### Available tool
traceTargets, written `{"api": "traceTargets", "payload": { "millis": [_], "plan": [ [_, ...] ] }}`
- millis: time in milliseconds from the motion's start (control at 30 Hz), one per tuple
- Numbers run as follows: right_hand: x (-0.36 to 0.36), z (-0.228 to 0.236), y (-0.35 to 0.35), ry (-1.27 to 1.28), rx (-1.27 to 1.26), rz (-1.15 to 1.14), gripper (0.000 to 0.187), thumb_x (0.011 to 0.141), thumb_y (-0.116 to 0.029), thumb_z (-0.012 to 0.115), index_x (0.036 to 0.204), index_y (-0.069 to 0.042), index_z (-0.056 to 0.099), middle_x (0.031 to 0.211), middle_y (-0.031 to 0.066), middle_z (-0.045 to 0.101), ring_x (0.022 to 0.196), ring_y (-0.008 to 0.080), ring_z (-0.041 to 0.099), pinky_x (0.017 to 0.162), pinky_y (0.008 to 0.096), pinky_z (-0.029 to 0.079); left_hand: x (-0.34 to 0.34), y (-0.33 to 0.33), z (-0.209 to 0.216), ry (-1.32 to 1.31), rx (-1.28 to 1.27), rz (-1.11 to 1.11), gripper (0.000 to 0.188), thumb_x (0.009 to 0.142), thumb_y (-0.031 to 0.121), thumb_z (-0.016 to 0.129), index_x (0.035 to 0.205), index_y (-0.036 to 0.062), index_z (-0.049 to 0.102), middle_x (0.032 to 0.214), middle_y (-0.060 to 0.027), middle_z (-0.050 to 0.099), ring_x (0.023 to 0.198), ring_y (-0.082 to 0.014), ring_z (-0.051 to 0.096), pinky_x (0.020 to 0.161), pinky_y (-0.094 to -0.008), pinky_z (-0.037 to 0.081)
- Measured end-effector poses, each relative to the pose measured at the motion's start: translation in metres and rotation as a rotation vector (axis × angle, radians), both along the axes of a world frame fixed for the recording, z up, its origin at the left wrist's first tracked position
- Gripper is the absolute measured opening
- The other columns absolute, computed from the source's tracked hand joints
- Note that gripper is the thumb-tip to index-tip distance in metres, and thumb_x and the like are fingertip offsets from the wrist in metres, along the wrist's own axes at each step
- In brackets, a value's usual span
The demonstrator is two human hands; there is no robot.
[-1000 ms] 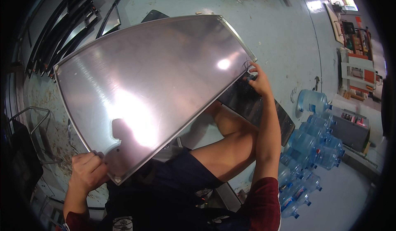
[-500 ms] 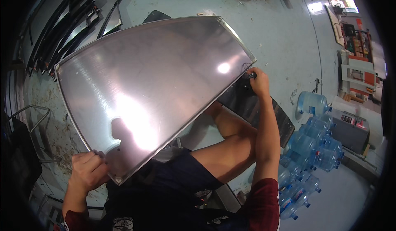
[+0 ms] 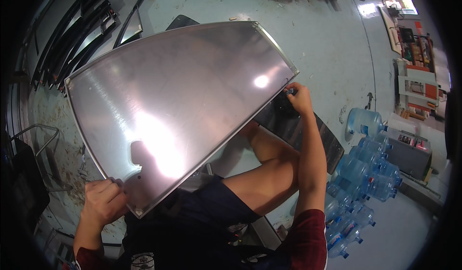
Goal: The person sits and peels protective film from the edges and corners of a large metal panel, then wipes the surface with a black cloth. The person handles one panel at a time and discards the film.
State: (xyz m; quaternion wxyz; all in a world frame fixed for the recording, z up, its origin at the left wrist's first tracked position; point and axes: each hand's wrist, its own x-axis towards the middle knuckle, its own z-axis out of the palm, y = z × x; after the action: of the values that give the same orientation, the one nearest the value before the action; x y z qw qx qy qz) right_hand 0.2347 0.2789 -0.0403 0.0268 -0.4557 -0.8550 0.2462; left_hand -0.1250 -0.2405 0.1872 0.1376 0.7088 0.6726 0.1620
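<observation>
A large shiny metal panel (image 3: 183,92) with a thin raised rim lies tilted across my lap, its far edge slightly curved. My left hand (image 3: 103,198) is closed round its near-left edge, close to the lower corner. At the right end, my right hand (image 3: 301,99) pinches a small dark thing (image 3: 290,92) beside the panel's near edge, below the right corner. What that thing is I cannot make out. Under my right forearm is a dark glossy board (image 3: 284,120), partly hidden by the panel and my leg.
Several black-edged curved frames (image 3: 79,34) lie on the floor at far left. Blue water jugs (image 3: 363,159) stand in a cluster at the right. A tubular metal frame (image 3: 45,142) is at the left, and a cluttered shelf (image 3: 418,72) stands far right.
My right hand has shifted slightly down and left along the panel's edge. The panel has moved barely, and my left hand keeps its grip.
</observation>
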Motion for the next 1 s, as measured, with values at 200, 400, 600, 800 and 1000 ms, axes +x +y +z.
{"api": "traceTargets", "payload": {
  "millis": [200, 400, 600, 800, 1000],
  "plan": [
    [-0.007, 0.006, -0.004, 0.007, 0.083, 0.134, 0.026, 0.073, -0.002, 0.067, 0.098, -0.004, 0.072, 0.084, 0.0167, 0.07, 0.073, 0.0291, 0.065, 0.073, 0.037, 0.053, 0.001, 0.001, 0.001, 0.003, -0.003, 0.003, 0.024, 0.054, 0.019, 0.076, 0.07, 0.0094, 0.061, 0.079, -0.003, 0.057, 0.061, -0.018, 0.059, 0.05, -0.0319, 0.046],
    [0.007, -0.013, 0.014, 0.058, 0.007, -0.116, 0.019, 0.079, -0.002, 0.061, 0.097, -0.005, 0.067, 0.095, 0.0164, 0.075, 0.071, 0.0237, 0.063, 0.071, 0.0361, 0.052, 0.001, 0.001, 0.002, 0.021, -0.023, 0.004, 0.025, 0.053, 0.019, 0.076, 0.07, 0.0089, 0.06, 0.079, -0.0034, 0.057, 0.061, -0.0184, 0.059, 0.049, -0.0318, 0.046],
    [0.039, -0.031, 0.047, 1.025, -0.762, -0.697, 0.016, 0.1, -0.01, 0.042, 0.102, -0.005, 0.058, 0.124, 0.0221, 0.071, 0.087, 0.0297, 0.07, 0.08, 0.0401, 0.059, 0.001, 0.001, 0.002, 0.014, -0.024, 0.014, 0.025, 0.054, 0.019, 0.076, 0.071, 0.0079, 0.061, 0.079, -0.0043, 0.057, 0.061, -0.0191, 0.059, 0.05, -0.0323, 0.047],
    [0.056, -0.031, 0.069, 0.908, -0.627, -0.812, 0.029, 0.1, -0.02, 0.053, 0.121, -0.002, 0.063, 0.106, 0.0227, 0.073, 0.091, 0.0301, 0.072, 0.078, 0.0431, 0.061, 0.0, 0.001, 0.003, 0.009, -0.039, 0.009, 0.026, 0.053, 0.017, 0.076, 0.072, 0.007, 0.061, 0.081, -0.005, 0.059, 0.061, -0.0195, 0.059, 0.051, -0.0332, 0.048],
    [0.049, -0.021, 0.078, -0.086, -0.077, -0.416, 0.06, 0.084, -0.044, 0.081, 0.126, -0.003, 0.07, 0.096, 0.0227, 0.074, 0.093, 0.0327, 0.072, 0.087, 0.0413, 0.054, 0.001, 0.001, 0.007, 0.018, -0.039, 0.003, 0.024, 0.053, 0.016, 0.075, 0.072, 0.0081, 0.062, 0.081, -0.0046, 0.059, 0.061, -0.0184, 0.058, 0.05, -0.0322, 0.047]
  ]
}}
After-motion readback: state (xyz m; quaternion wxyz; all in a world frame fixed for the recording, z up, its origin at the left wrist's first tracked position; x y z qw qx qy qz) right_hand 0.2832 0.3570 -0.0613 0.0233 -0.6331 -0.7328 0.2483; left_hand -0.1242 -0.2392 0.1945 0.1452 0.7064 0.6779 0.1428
